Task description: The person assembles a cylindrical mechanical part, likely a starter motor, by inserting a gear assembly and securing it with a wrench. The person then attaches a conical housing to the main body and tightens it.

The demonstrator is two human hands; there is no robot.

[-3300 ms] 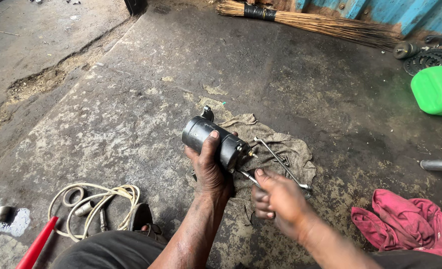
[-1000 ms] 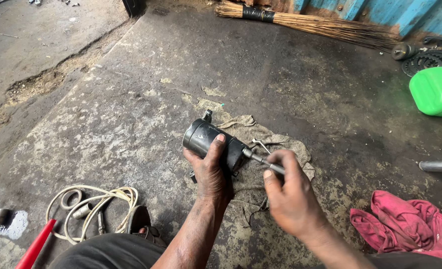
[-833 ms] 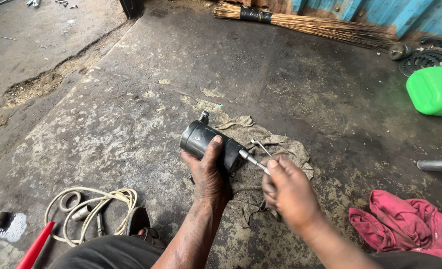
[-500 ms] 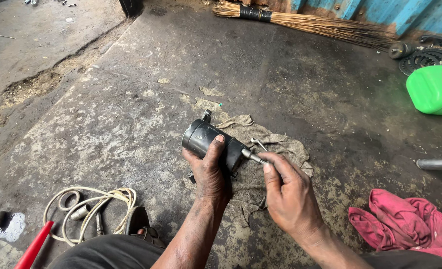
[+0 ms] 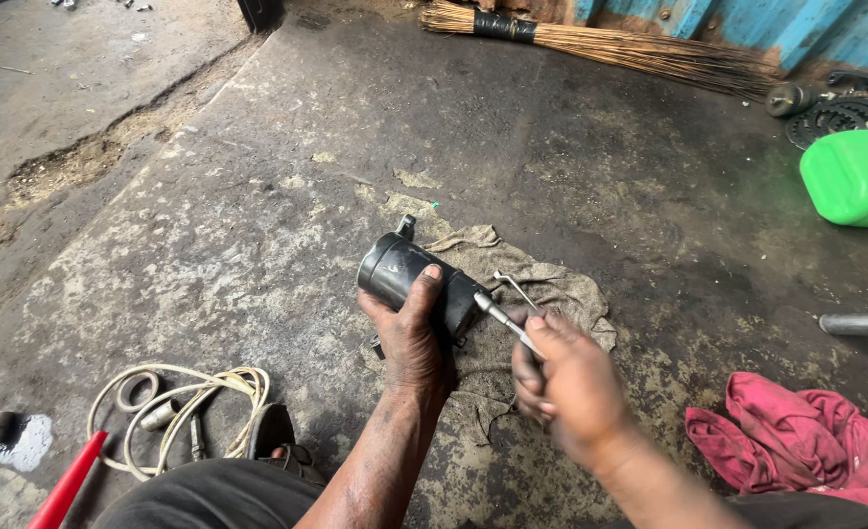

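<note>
Black cylindrical motor housing [image 5: 416, 279], lying tilted on its side over a grey rag [image 5: 541, 294] spread on the concrete floor [image 5: 258, 196], near the middle of the view. Left hand [image 5: 412, 333] closed over the housing from above, thumb and fingers wrapped round its body, pinning it to the rag. Right hand [image 5: 566, 377] curled shut round the shaft of a slim metal tool [image 5: 500, 318], whose tip meets the right end of the housing; hand somewhat blurred. A second thin metal rod [image 5: 517, 287] lies on the rag just beyond the tool. Open concrete extends well to the left and far side of the housing, up to a cracked, crumbling seam [image 5: 81, 162]. Coiled pale cable [image 5: 184, 402] near the left forearm, a red handle [image 5: 67, 490] at the lower left edge. To the right, well apart: pink cloth [image 5: 796, 441], green plastic can [image 5: 855, 176], a metal bar [image 5: 860, 323]. Straw broom [image 5: 600, 44] along the far edge.
</note>
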